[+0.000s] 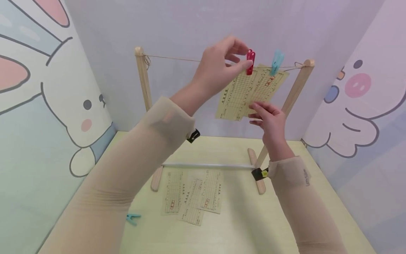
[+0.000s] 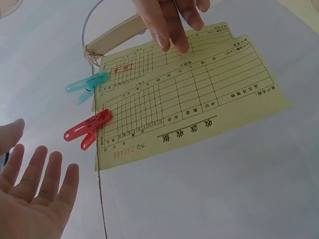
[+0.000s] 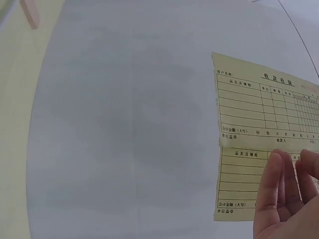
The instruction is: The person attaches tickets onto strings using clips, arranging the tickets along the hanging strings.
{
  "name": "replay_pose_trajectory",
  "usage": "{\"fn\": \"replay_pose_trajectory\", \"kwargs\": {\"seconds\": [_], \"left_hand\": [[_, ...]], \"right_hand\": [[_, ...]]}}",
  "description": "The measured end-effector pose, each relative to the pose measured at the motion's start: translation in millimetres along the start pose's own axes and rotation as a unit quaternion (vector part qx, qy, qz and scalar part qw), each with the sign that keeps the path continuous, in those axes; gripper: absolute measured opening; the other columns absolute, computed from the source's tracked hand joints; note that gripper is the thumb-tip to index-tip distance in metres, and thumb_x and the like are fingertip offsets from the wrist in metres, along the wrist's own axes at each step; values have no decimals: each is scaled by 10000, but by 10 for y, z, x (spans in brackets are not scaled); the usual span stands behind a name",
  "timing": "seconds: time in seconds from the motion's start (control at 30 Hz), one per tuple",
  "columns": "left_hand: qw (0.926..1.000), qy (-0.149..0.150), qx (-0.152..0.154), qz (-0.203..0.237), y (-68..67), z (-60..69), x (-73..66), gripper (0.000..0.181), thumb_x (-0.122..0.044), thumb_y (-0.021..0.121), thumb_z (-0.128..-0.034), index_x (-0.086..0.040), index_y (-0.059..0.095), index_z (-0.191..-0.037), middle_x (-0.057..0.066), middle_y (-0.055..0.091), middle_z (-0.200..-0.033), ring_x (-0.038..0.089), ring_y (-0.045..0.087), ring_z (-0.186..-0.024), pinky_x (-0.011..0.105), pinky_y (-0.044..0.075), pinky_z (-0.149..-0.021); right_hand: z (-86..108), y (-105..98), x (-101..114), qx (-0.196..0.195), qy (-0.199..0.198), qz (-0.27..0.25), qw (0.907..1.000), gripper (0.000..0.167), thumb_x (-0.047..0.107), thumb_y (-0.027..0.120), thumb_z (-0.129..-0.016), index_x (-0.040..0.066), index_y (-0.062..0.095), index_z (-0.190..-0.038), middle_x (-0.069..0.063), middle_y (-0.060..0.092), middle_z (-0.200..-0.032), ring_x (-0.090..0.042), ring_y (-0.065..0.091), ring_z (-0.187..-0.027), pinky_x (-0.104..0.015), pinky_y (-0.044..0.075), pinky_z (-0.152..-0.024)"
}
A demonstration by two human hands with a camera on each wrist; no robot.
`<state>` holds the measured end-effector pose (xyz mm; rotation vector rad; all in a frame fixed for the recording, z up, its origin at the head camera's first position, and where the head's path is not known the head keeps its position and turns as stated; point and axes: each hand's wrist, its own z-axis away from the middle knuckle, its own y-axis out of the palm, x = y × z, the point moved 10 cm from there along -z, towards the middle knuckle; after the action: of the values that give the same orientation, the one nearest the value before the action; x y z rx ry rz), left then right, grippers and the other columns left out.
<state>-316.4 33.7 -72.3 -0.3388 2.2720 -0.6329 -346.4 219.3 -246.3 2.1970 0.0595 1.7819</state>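
Note:
Two yellowish receipt slips hang overlapping from a thin string (image 1: 174,58). A red clothespin (image 1: 251,55) clips the nearer slip (image 1: 233,95), and a light blue clothespin (image 1: 276,63) clips the other slip (image 1: 264,90). My left hand (image 1: 217,63) is beside the red clothespin. The left wrist view shows that hand (image 2: 35,201) with fingers spread, apart from the pin. My right hand (image 1: 271,121) is at the lower part of the slips. Its fingers are extended with a gap to the thumb; whether they touch the paper I cannot tell.
Wooden posts (image 1: 296,91) hold up the string, with a pale crossbar (image 1: 206,165) low between their feet. Several receipt slips (image 1: 190,203) lie overlapping on the table (image 1: 241,229). Another blue clothespin (image 1: 132,218) lies at the left. Walls with cartoon animals stand on both sides.

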Motion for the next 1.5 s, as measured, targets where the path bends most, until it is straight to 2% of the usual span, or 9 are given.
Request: {"fn": "replay_pose_trajectory", "kwargs": {"seconds": [0.23,0.4,0.6,0.77,1.0,1.5], "left_hand": [[9991,39,-81,409,-44,206,100,282,-199,680,-945,-59,616,-1182,29,689,-1193,98,656,-1024,168,520,-883],[9976,-55,-139,672,-81,352,176,270,-177,695,-934,-38,630,-1155,59,698,-1175,122,666,-1033,194,533,-893],[9968,125,-231,757,-109,497,196,263,-164,699,-931,-25,633,-1145,96,698,-1155,139,674,-1008,233,551,-878],[9962,116,-211,840,-113,580,223,257,-149,702,-928,-18,636,-1138,105,704,-1141,142,679,-998,240,555,-866],[9943,-62,-221,1039,-99,723,305,274,-136,719,-912,-28,639,-1150,107,701,-1150,136,678,-1015,277,558,-889],[9873,20,-556,1486,-67,1060,440,237,-67,723,-892,0,655,-1109,97,719,-1087,140,684,-979,299,572,-842]], "right_hand": [[89,-3,-98,224,211,36,9995,242,210,760,-880,61,717,-1066,27,763,-901,-129,701,-696,-241,583,-662],[145,-11,-183,300,290,97,9991,197,191,747,-891,64,710,-1038,32,765,-889,-119,709,-699,-249,588,-666],[191,-49,-232,285,316,43,9991,199,183,736,-900,51,696,-1043,35,764,-883,-114,710,-702,-238,586,-656],[223,-62,-280,300,349,-1,9989,126,167,732,-902,82,708,-993,35,765,-873,-113,710,-699,-238,588,-657],[275,-95,-406,256,447,92,9986,32,162,709,-921,146,732,-935,44,764,-862,-106,708,-702,-228,582,-648],[422,-205,-715,86,730,-46,9973,101,127,677,-940,184,739,-884,51,756,-827,-102,700,-691,-223,582,-646]]}}
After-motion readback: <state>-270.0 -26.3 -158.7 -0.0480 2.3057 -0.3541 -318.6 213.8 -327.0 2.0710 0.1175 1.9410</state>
